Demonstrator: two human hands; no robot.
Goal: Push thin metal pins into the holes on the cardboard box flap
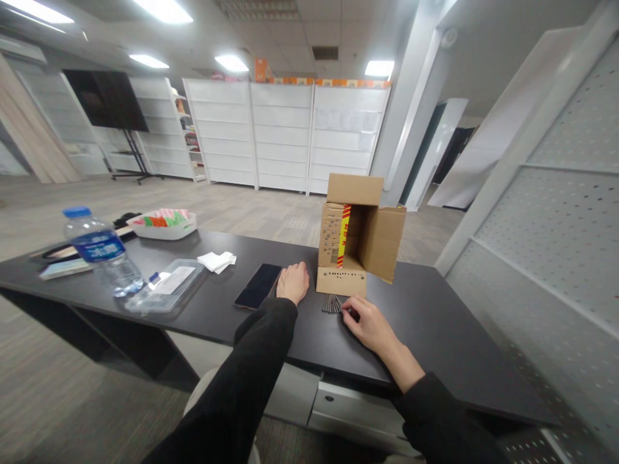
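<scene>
- Head view, the hands: the left hand (293, 282) lies on the dark tabletop (435, 322), palm down with the fingers curled under in a loose fist. It holds nothing and rests just beside the phone (258, 285), which lies face up to its left.
- Head view, the work: the right hand (370, 325) lies further right, its fingertips (347, 313) touching a small bundle of thin dark metal pins (331, 303). Whether they are nails or screws I cannot tell. The fingers are bent and nearly closed at the tips, but the bundle sits flat on the tabletop, so this reads as touching or gathering rather than a firm hold.
- Head view, the box: the pins lie just in front of the lower flap of an open cardboard box (360, 235), which stands on its side with the opening towards the person. The inside looks empty as far as it shows.
- Step in hand, as I judge it: the pins are being squared up or picked at next to the box mouth. A pick-up would call for a pinch across the whole bundle, since loose thin pins roll and scatter easily.
- Head view, further left: a water bottle (103, 251), a clear plastic case (167, 284), a folded tissue (217, 261) and a white tray (165, 224) stand well apart from both hands.
</scene>
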